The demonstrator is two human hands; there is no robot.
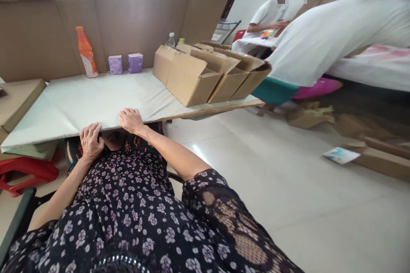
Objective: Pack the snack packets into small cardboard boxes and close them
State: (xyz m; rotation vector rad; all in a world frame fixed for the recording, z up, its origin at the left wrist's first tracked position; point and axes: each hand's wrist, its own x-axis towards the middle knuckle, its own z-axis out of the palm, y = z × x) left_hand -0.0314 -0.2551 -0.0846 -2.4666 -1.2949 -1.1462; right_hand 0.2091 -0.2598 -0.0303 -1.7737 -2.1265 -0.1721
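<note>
Cardboard boxes (185,77) stand at the right of the pale-topped table (86,98); far left stand an orange-capped bottle (87,54) and purple packets (135,63). Left hand (91,141) and right hand (130,120), loosely spread, rest at the table's near edge.

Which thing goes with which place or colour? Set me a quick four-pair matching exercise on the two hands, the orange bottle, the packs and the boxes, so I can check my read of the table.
Things:
1. Left hand and right hand
2. Orange bottle
3. Packs
4. Boxes

Places and colours:
A. Brown, grouped toward the right end of the table
B. At the table's near edge
C. Purple
D. Standing just left of the two small packs

Right pairs: 1-B, 2-D, 3-C, 4-A.
</note>
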